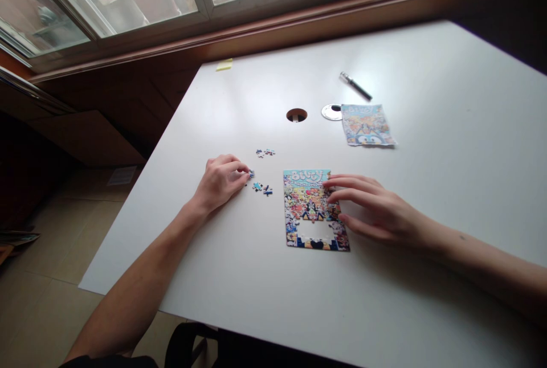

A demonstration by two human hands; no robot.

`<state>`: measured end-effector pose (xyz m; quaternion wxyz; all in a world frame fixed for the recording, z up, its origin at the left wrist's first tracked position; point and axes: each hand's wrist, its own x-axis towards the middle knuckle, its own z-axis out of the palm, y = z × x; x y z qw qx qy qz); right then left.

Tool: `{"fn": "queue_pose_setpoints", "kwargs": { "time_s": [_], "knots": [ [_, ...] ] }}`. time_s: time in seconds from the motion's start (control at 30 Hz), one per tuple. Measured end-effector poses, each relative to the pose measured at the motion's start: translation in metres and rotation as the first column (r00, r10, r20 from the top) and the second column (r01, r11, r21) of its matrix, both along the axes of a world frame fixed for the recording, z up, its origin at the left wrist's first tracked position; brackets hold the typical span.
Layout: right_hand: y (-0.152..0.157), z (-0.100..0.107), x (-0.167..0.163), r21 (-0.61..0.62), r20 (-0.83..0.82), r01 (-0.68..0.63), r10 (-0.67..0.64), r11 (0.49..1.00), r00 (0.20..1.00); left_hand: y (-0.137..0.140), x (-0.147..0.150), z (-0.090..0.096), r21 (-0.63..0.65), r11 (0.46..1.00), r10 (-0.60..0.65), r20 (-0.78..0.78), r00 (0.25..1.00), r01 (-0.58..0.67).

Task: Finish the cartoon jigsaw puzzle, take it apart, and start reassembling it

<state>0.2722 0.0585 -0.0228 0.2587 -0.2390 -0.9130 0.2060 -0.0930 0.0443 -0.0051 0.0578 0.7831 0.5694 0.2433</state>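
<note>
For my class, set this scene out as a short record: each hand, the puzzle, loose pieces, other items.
Left hand: at a puzzle piece; grip unclear
Right hand: open, over the puzzle's right edge
Puzzle: gap in lower part
Loose pieces: left of puzzle
Other items: pen; printed sheet partly over round cover
Surface: white table

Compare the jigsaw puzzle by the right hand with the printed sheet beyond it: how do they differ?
The jigsaw puzzle has a gap in its lower part, while the printed sheet shows an unbroken picture. Fingers of the right hand reach over the puzzle's right edge; the sheet lies farther off, untouched. The puzzle's edges look straight, the sheet's slightly wavy. Both lie on the white table and carry crowded, colourful prints.
</note>
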Motion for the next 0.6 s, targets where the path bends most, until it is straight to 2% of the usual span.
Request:
{"fn": "queue_pose_setpoints", "kwargs": {
  "time_s": [0.3, 0.43, 0.6],
  "knots": [
    [-0.001, 0.004, -0.002, 0.009, 0.006, 0.001, -0.001, 1.000, 1.000, -0.009, 0.020, 0.005, 0.045, 0.993, -0.107, -0.008, 0.994, 0.107],
    [-0.001, 0.004, -0.002, 0.016, 0.012, 0.001, -0.001, 1.000, 1.000, -0.012, 0.026, 0.009, 0.053, 0.992, -0.113, 0.039, 0.993, 0.111],
    [-0.001, 0.002, -0.001, 0.032, 0.018, -0.008, 0.007, 0.999, 1.000, -0.017, 0.032, 0.014, 0.006, 0.972, -0.234, -0.002, 0.972, 0.234]
  ]
}}
